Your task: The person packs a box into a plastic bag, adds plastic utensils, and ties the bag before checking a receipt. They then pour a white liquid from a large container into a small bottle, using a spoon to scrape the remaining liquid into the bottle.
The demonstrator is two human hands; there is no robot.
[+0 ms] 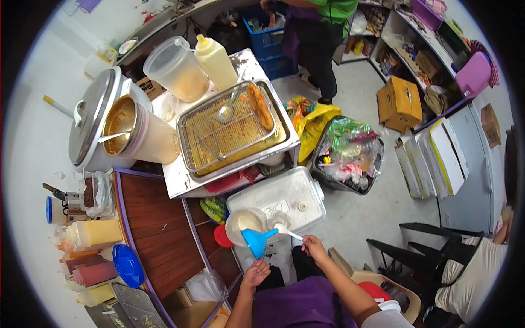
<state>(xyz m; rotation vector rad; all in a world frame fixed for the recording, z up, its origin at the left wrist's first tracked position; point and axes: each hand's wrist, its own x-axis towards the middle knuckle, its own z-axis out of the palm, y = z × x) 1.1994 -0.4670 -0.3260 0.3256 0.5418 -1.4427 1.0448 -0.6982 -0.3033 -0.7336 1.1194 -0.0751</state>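
Note:
My right hand is closed around the handle of a white spoon, whose bowl points left. A blue funnel lies tilted, its spout towards the spoon. Just below the funnel is my left hand, fingers curled; something clear shows by its fingertips, but I cannot make out what it holds. A translucent round tub with pale contents stands behind the funnel. Both tub and funnel are over or beside the lid of a clear storage box. A small clear plastic piece is near the spoon.
A white table ahead bears a wire-rack tray with a fried piece, a squeeze bottle and tubs. A bin full of wrappers stands right of it. One person in green stands beyond; another person is at right.

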